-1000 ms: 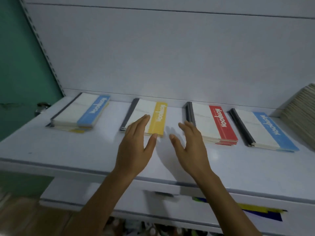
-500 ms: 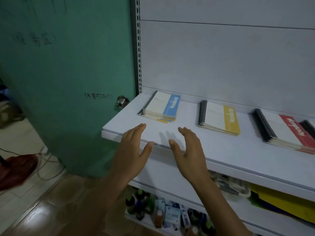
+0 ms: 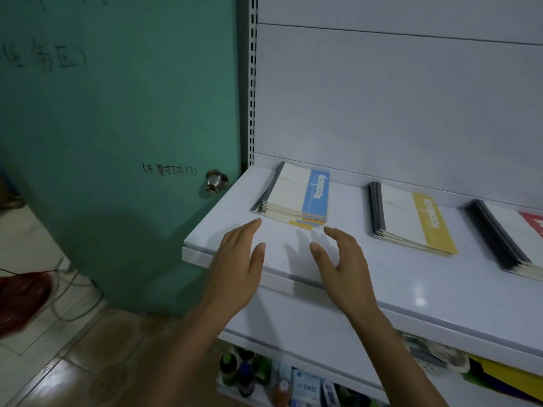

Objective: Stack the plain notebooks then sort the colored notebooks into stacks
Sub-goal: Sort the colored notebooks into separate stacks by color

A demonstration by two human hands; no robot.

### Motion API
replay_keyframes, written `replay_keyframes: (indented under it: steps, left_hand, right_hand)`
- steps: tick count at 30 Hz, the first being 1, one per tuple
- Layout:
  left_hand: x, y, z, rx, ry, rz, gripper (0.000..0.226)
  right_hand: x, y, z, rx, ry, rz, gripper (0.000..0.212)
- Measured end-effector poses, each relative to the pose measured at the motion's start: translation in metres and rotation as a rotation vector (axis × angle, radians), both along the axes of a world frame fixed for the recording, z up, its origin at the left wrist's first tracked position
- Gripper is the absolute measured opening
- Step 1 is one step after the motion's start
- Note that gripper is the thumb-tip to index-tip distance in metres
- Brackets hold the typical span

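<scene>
Head view: the frame has swung left, and both hands now sit in front of the leftmost pile.

A second ago four piles filled the frame and my hands were over the middle ones. Now the green door takes the left half, and the blue-topped stack lies at centre, just beyond my fingertips. The left hand and right hand are spread, empty and apart over the shelf, gripping nothing. Yellow and red edges peek out under that stack, so I judge it still unsorted and next to handle. The yellow stack and red stack sit at right, squared up.
</scene>
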State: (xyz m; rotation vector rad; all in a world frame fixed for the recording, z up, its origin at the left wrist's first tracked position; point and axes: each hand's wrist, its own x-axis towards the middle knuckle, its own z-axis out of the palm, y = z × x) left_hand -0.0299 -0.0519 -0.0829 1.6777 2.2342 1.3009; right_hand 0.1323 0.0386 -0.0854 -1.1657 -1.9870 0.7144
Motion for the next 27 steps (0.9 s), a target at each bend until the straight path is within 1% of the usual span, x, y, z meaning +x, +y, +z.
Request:
replay_keyframes:
  steps: [5,10,12,15,16,18,21,24,25,26,27]
  left_hand:
    - [-0.026,0.039,0.006,-0.039,0.003,0.011,0.050]
    - [-0.044,0.064,0.001,-0.044,-0.001,-0.013,0.052]
    - [-0.052,0.070,-0.002,-0.052,-0.003,-0.027,0.053]
    - [-0.066,0.087,0.003,-0.047,-0.005,-0.082,0.054]
    - [-0.072,0.095,0.005,-0.046,-0.008,-0.104,0.054]
    - [-0.082,0.113,0.007,-0.069,-0.022,-0.153,0.055]
    - [-0.095,0.138,0.008,-0.131,-0.091,-0.221,0.052]
    - [-0.104,0.163,0.006,-0.224,-0.077,-0.248,0.039]
    - [-0.105,0.171,0.003,-0.259,-0.056,-0.249,0.036]
    - [-0.107,0.178,0.001,-0.301,-0.037,-0.247,0.041]
    - [-0.107,0.184,-0.002,-0.350,-0.017,-0.243,0.052]
  right_hand:
    - [-0.024,0.047,0.000,-0.050,0.029,-0.030,0.043]
    - [-0.051,0.104,0.004,-0.140,0.003,-0.085,0.054]
    - [-0.060,0.117,0.002,-0.170,-0.047,-0.145,0.058]
    - [-0.068,0.122,-0.003,-0.136,-0.238,-0.238,0.078]
    - [-0.069,0.124,-0.007,-0.114,-0.263,-0.249,0.080]
    - [-0.068,0.124,-0.009,-0.161,-0.211,-0.260,0.075]
    - [-0.063,0.115,-0.005,-0.266,-0.069,-0.301,0.059]
    - [-0.057,0.094,0.000,-0.280,-0.002,-0.373,0.058]
    - [-0.056,0.084,0.003,-0.288,0.012,-0.395,0.053]
    - [-0.055,0.075,0.004,-0.287,0.034,-0.411,0.045]
    - [-0.055,0.065,0.004,-0.288,0.049,-0.434,0.038]
